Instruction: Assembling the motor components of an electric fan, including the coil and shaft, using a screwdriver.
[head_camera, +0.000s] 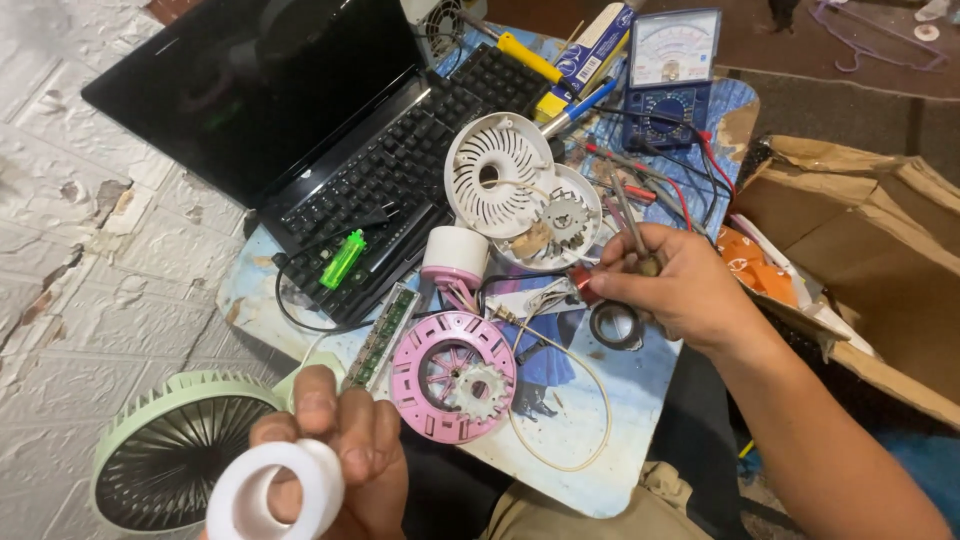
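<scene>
My left hand (350, 450) holds a white ring-shaped roll of tape (275, 488) low in the view, thumb and fingers pinched around its rim. My right hand (680, 285) rests on the small table (590, 470) and grips a tool with a thin metal shaft (630, 215) and a red end (582, 280). Between the hands lies a pink round fan cover (450, 375) with a white gear on it. Thin wires (560, 440) loop from it across the table. A black tape roll (615, 325) lies just under the right hand.
A black laptop (330, 130) with a green lighter (343, 258) on it fills the upper left. White fan grilles (500, 180), a pink-and-white cylinder (455, 258), a blue multimeter (668, 80), a green circuit strip (383, 335), a green fan (180, 450) and a cardboard box (860, 250) surround the work spot.
</scene>
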